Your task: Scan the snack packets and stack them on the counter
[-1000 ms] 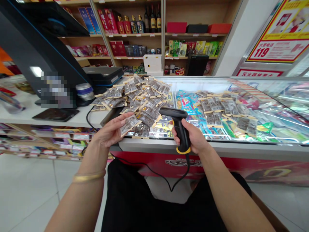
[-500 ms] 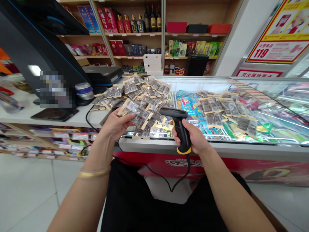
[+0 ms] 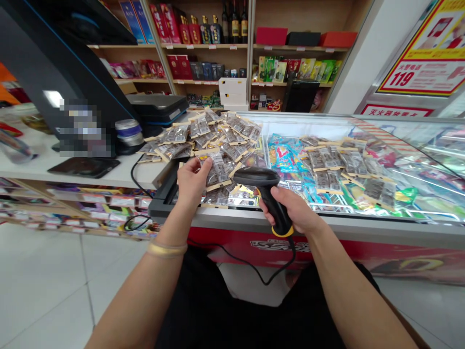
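Note:
My right hand (image 3: 290, 208) is wrapped round the grip of a black barcode scanner (image 3: 257, 177) with yellow trim. The scanner's head points left, and its cable hangs from the grip's base. My left hand (image 3: 193, 182) pinches a clear snack packet (image 3: 217, 169) with dark contents and tan edges, between thumb and fingers. The packet is held at the front of a heap of similar packets (image 3: 232, 135) on the freezer's glass top. More such packets (image 3: 327, 162) lie to the right, beyond the scanner.
On the left counter stand a black checkout terminal (image 3: 98, 77), stacked round tins (image 3: 129, 133) and a dark flat device (image 3: 83, 167). Blue packages (image 3: 285, 152) show through the freezer (image 3: 356, 220) glass. The scanner cable (image 3: 250, 266) loops above my lap. Shelves with bottles (image 3: 234, 24) stand behind.
My left hand has moved right with its packet, which now hangs more upright and nearer the scanner. The scanner has tilted a little and shifted slightly down.

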`<action>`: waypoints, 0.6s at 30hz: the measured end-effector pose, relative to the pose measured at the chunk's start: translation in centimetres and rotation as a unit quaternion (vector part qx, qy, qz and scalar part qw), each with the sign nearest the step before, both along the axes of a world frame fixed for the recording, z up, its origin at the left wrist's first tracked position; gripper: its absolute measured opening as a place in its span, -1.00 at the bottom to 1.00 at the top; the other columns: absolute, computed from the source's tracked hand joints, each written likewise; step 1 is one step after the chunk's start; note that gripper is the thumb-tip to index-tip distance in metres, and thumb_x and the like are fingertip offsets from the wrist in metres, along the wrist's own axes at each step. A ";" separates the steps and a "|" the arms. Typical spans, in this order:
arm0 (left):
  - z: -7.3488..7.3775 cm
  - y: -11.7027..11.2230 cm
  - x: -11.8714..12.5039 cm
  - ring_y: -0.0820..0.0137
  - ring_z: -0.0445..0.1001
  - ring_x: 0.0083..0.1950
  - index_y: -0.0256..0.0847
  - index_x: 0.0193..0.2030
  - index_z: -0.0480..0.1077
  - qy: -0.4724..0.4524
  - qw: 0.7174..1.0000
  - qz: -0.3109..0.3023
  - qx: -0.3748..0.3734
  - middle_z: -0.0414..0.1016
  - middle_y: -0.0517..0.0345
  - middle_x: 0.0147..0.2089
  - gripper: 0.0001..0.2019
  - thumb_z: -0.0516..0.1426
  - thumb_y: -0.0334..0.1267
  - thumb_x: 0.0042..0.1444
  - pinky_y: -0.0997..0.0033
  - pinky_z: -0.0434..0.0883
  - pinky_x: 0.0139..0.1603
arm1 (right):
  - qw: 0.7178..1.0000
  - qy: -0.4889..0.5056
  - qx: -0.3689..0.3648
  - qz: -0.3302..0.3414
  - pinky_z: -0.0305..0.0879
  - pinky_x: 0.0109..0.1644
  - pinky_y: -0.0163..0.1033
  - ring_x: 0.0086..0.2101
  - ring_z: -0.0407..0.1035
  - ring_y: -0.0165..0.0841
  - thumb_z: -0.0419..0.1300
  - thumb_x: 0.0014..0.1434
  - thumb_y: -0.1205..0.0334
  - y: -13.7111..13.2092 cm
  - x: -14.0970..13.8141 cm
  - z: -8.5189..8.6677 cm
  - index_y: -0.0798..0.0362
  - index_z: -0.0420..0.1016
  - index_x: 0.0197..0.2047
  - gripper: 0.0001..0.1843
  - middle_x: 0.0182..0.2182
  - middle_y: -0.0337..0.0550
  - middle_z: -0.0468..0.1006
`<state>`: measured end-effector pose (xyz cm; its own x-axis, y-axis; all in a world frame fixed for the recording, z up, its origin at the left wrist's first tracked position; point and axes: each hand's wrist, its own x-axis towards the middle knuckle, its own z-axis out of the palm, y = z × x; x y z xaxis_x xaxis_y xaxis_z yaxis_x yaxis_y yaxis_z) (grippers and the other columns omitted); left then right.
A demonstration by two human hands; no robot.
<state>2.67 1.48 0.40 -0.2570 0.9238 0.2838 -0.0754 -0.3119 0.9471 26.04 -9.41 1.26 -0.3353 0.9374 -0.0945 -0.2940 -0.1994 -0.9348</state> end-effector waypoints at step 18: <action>-0.4 0.4 -0.2 0.42 0.43 -0.40 -0.21 -0.42 0.46 -0.021 1.000 0.018 -0.013 0.43 0.25 -0.51 -0.65 0.42 -0.01 -0.14 0.50 0.34 -0.39 | 1.000 -0.008 0.007 0.009 0.29 -0.56 -0.36 -0.60 0.35 -0.47 0.40 0.06 -0.28 0.0 0.0 -0.2 0.09 0.46 -0.17 -0.41 -0.48 -0.24 0.50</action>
<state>2.43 1.86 0.01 -0.3017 0.9208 0.2474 -0.1051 -0.2900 0.9512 26.07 -9.38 1.11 -0.3498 0.9328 -0.0873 -0.2749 -0.1913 -0.9422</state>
